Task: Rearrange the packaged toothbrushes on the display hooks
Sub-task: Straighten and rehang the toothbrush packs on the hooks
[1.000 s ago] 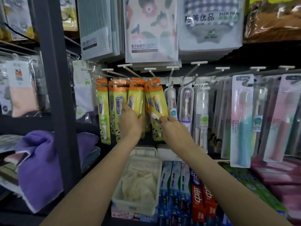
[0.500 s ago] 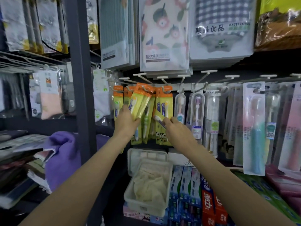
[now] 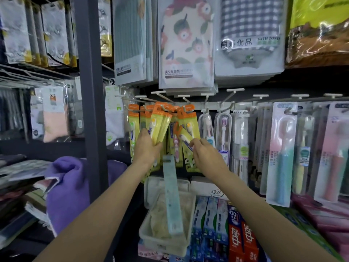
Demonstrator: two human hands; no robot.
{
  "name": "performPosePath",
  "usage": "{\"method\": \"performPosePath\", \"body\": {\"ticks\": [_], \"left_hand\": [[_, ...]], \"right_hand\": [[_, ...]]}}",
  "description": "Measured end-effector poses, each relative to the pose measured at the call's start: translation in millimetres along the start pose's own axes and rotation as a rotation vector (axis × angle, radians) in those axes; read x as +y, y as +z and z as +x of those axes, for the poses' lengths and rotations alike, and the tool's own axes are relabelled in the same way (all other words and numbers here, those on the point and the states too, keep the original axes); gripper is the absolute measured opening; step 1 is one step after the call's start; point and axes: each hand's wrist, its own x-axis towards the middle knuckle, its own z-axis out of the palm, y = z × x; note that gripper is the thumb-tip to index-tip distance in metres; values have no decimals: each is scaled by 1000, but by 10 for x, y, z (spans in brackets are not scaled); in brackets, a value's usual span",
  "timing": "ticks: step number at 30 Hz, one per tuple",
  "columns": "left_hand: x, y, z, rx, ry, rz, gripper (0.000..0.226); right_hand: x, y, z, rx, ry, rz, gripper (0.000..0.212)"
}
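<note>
A person is standing at a shop display, both bare arms reaching forward to a row of hooks. At far left, a folded purple towel [image 3: 66,188] is lying on a shelf beside a dark upright post [image 3: 90,91]. Next, yellow toothbrush packs with orange tops [image 3: 134,127] are hanging crowded on the wire hooks [image 3: 166,99]. The left hand [image 3: 146,148] is gripping a tilted bundle of these packs [image 3: 159,127], fingers curled round their lower part. Below, a pale blue-green strip [image 3: 172,195] is showing blurred in front of a white plastic bin [image 3: 162,241]; whether it is falling cannot be told. The right hand [image 3: 203,151] is pinching the lower corner of another yellow pack [image 3: 186,138], which is slanting away from its neighbours. Clear-cased toothbrushes [image 3: 223,137] are hanging further right, then larger pink and teal packs [image 3: 281,154].

To do this step well, the left hand should probably be keeping its bundle squared so the hang holes line up, while the right hand is holding loose packs aside, clearing one hook tip before sliding them on.
</note>
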Motion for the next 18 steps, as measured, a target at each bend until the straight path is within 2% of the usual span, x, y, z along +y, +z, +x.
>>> {"method": "performPosePath", "body": {"ticks": [4, 10, 15, 18], "left_hand": [[4, 3, -2, 2, -3, 19, 54], [-12, -1, -3, -3, 2, 14, 52], [-58, -48, 21, 3, 24, 33, 46], [-46, -68, 0, 9, 44, 53, 55]], "right_hand": [[-73, 26, 52, 11, 15, 25, 29], [-253, 61, 191, 59, 34, 287, 26], [-392, 76, 307, 107, 122, 311, 28], [-518, 174, 269, 186, 210, 363, 27]]}}
